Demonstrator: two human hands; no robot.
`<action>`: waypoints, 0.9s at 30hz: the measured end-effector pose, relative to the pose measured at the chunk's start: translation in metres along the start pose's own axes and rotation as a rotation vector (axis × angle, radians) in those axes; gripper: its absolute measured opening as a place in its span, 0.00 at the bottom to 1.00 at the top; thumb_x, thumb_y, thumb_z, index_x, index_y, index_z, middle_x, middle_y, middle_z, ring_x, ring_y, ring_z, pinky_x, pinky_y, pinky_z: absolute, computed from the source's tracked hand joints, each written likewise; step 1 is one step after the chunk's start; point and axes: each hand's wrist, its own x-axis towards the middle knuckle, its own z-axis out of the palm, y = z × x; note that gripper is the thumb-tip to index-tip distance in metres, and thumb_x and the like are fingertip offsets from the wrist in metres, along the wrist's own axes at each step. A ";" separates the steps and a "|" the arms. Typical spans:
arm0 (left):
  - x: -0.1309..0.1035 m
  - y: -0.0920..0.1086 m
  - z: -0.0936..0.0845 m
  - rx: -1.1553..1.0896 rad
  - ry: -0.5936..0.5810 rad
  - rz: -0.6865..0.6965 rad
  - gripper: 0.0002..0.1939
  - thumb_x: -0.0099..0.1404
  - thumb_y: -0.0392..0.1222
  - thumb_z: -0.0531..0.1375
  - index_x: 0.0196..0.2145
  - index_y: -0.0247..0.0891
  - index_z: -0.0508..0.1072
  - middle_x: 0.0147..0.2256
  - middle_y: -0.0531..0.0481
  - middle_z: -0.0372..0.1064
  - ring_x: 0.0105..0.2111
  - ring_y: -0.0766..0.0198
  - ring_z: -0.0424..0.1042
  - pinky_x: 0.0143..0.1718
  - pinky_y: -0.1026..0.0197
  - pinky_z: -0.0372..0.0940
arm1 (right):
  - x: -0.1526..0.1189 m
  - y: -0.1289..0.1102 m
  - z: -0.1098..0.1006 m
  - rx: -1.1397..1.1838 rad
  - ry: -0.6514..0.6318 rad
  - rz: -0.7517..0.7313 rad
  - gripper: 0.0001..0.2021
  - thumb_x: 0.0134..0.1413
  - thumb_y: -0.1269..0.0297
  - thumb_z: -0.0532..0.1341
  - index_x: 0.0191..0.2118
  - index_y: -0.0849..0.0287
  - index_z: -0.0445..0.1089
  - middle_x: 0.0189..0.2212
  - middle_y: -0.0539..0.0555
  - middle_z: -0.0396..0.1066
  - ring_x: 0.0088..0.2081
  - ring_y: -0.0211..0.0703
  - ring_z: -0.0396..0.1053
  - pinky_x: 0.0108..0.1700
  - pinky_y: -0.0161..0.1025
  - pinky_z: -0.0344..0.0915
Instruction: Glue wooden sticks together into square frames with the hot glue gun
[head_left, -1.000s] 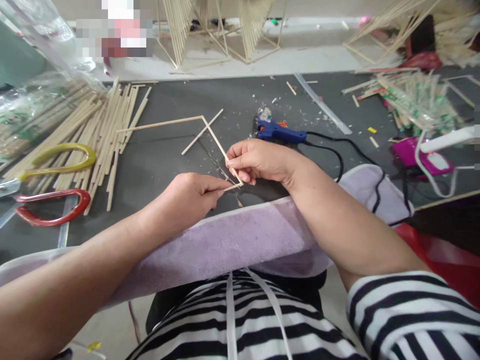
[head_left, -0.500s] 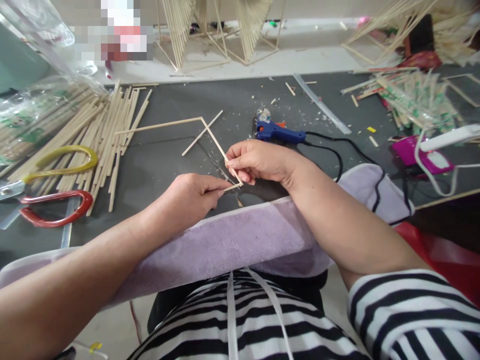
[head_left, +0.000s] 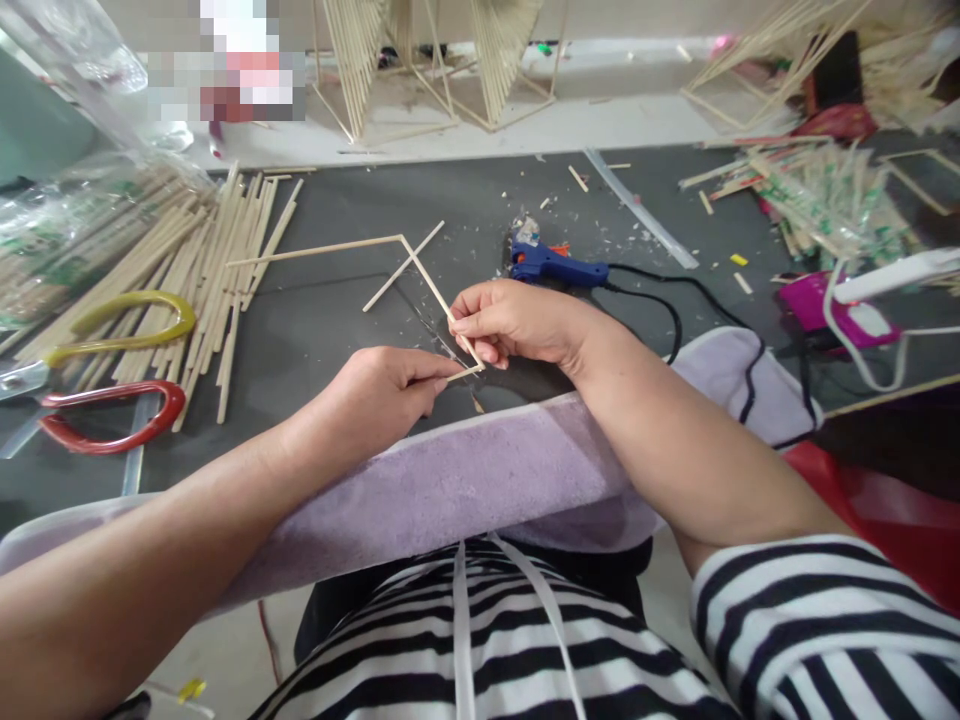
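Observation:
Between my hands is a zigzag of thin wooden sticks [head_left: 427, 271] joined end to end at corners. My left hand [head_left: 386, 400] pinches the near stick, most of which its fingers hide. My right hand [head_left: 510, 322] grips the middle stick a little above the near corner, where the two ends meet. From the far corner another stick [head_left: 322, 249] runs left, its tip over a pile of loose sticks [head_left: 225, 290]. A single loose stick [head_left: 382, 288] lies on the table, crossing beneath the middle one. Just beyond my right hand rests a blue glue gun [head_left: 555, 264].
Scissors with yellow and red handles [head_left: 112, 415] lie at left, beside bagged sticks [head_left: 45, 250]. A clear glue stick [head_left: 637, 208] and glue scraps are at the back. Stick frames [head_left: 420, 60] stand on the white ledge. A lilac cloth [head_left: 450, 490] covers the front edge.
Both hands keep the same hold on the joined sticks, with hardly any movement. The view has shifted very slightly.

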 end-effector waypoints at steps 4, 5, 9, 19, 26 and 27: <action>0.000 0.001 0.000 -0.013 0.005 -0.020 0.17 0.63 0.38 0.55 0.45 0.43 0.79 0.23 0.56 0.70 0.22 0.71 0.65 0.26 0.68 0.60 | -0.001 -0.001 0.001 -0.007 0.016 0.008 0.07 0.57 0.74 0.57 0.29 0.61 0.63 0.17 0.46 0.65 0.16 0.29 0.59 0.17 0.26 0.57; 0.000 0.002 0.000 -0.013 0.003 -0.023 0.16 0.63 0.38 0.55 0.45 0.43 0.79 0.22 0.56 0.70 0.22 0.71 0.65 0.26 0.68 0.60 | -0.001 -0.001 0.001 -0.006 0.017 0.008 0.07 0.58 0.74 0.58 0.29 0.61 0.63 0.17 0.46 0.65 0.16 0.29 0.59 0.17 0.26 0.57; 0.001 0.003 -0.001 -0.013 -0.007 -0.023 0.16 0.63 0.38 0.55 0.44 0.43 0.79 0.22 0.56 0.68 0.23 0.71 0.65 0.26 0.68 0.59 | -0.001 -0.002 0.002 -0.007 0.017 0.008 0.07 0.58 0.75 0.57 0.29 0.61 0.63 0.18 0.47 0.65 0.16 0.29 0.59 0.17 0.27 0.57; 0.000 -0.002 0.000 -0.035 -0.010 0.020 0.16 0.64 0.40 0.54 0.45 0.43 0.79 0.22 0.56 0.68 0.23 0.71 0.63 0.26 0.69 0.60 | -0.002 -0.003 0.003 -0.018 0.030 0.001 0.07 0.57 0.74 0.59 0.29 0.60 0.63 0.19 0.47 0.65 0.16 0.29 0.59 0.17 0.27 0.57; 0.000 -0.002 -0.001 -0.041 -0.022 0.011 0.17 0.64 0.40 0.54 0.45 0.43 0.79 0.22 0.55 0.67 0.23 0.71 0.63 0.25 0.69 0.59 | -0.002 -0.002 0.003 -0.029 0.038 -0.010 0.07 0.57 0.74 0.59 0.29 0.59 0.64 0.19 0.47 0.65 0.17 0.30 0.59 0.18 0.29 0.58; 0.000 -0.002 -0.001 -0.041 -0.025 0.008 0.16 0.64 0.40 0.54 0.45 0.43 0.79 0.22 0.56 0.67 0.23 0.71 0.63 0.25 0.69 0.59 | -0.002 -0.001 0.003 -0.032 0.040 -0.013 0.07 0.57 0.74 0.59 0.29 0.60 0.64 0.19 0.47 0.65 0.17 0.30 0.59 0.18 0.29 0.58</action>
